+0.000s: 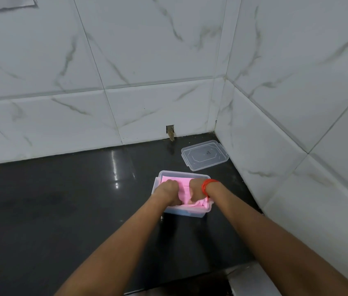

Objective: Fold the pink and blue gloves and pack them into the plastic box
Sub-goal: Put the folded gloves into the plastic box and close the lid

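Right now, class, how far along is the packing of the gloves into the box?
Done: folded pink gloves already lie inside the plastic box. In hand: the left hand and right hand press them down, a pink edge spilling over the near rim. Left: no blue gloves show, and the lid lies apart on the counter.
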